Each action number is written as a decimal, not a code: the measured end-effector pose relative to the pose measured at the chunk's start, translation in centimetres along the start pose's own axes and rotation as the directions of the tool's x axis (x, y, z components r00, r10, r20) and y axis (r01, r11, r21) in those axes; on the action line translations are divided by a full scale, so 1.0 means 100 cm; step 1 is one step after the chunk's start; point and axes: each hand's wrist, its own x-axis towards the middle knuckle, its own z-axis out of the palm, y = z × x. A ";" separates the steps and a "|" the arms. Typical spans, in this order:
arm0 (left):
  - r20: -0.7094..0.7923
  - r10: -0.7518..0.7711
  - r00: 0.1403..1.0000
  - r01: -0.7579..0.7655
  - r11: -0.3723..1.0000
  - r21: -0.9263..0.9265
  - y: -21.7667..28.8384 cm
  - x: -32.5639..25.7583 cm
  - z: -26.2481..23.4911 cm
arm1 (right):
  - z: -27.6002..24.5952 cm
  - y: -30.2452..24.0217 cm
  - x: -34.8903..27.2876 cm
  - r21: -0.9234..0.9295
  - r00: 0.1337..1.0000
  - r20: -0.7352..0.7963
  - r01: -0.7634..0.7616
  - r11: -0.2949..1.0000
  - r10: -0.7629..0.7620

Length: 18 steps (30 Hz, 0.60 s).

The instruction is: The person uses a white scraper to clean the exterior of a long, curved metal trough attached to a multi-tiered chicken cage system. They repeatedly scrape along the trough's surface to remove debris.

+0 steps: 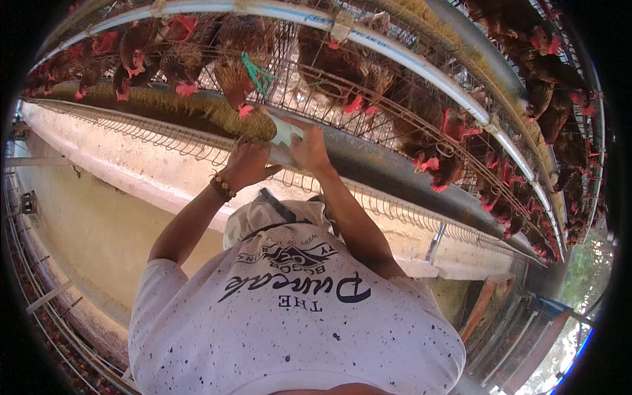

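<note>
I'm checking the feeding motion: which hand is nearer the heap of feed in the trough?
Left. The left hand is right at the feed heap, below its end; the right hand holds the pale scoop farther right.

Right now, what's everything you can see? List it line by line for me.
Hens: many, reddish-brown with red combs, in the wire cages across the top.
Feed trough: one, grey, below the cages, brownish feed heaped at its left part.
Scoop: one, white, over the trough, held by both hands.
Pipe: one, pale, along the cage front.
Green tie: one, on the cage wire.
Sack: one, off-white, at the chest.
Beaded bracelet: one, left wrist.
Left hand: on the scoop.
Right hand: on the scoop.
</note>
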 end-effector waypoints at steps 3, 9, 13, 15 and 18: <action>0.026 -0.002 1.000 0.010 0.950 -0.312 0.028 -0.013 -0.017 | -0.035 -0.031 -0.024 -0.043 0.996 0.070 -0.055 0.998 0.058; 0.131 0.327 0.936 -0.154 0.713 -0.684 0.109 0.043 0.012 | -0.174 -0.008 -0.104 -0.275 0.991 -0.018 -0.132 0.952 0.132; -0.001 0.402 0.916 -0.316 0.717 -0.622 0.157 0.070 0.047 | -0.227 0.005 -0.120 -0.141 0.933 -0.006 -0.356 0.924 0.359; 0.195 0.408 0.892 -0.239 0.792 -0.562 0.155 0.080 0.045 | -0.212 0.024 -0.122 -0.114 0.932 -0.030 -0.362 0.925 0.361; 0.358 0.271 0.894 -0.119 0.912 -0.393 0.132 0.084 0.057 | -0.176 0.051 -0.097 -0.130 0.956 -0.046 -0.294 0.947 0.291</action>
